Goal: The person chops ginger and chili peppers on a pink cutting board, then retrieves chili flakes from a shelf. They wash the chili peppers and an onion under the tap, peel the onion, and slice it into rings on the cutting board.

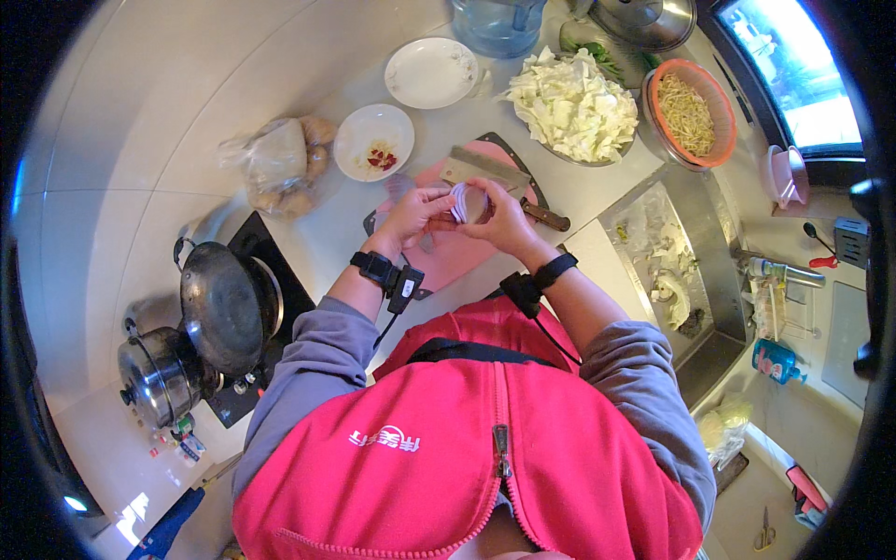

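Observation:
A piece of purple onion (459, 203) with its cut layers showing is held between my two hands, above a pink cutting board (455, 260). My left hand (413, 218) grips its left side with thumb and fingers. Around its right side curl the fingers and thumb of my right hand (505, 218). Just beyond the hands, a cleaver (486, 168) lies flat on the board, its wooden handle pointing right past the board's edge. More pale purple onion lies partly hidden behind my left hand.
Left are a wok (222, 308), a lidded steel pot (157, 378) and bagged round produce (283, 171). Beyond the board stand a plate with chopped garlic and red pepper (350, 140), a white plate (430, 73), torn cabbage (574, 105) and bean sprouts (686, 115). A sink (707, 294) holds scraps.

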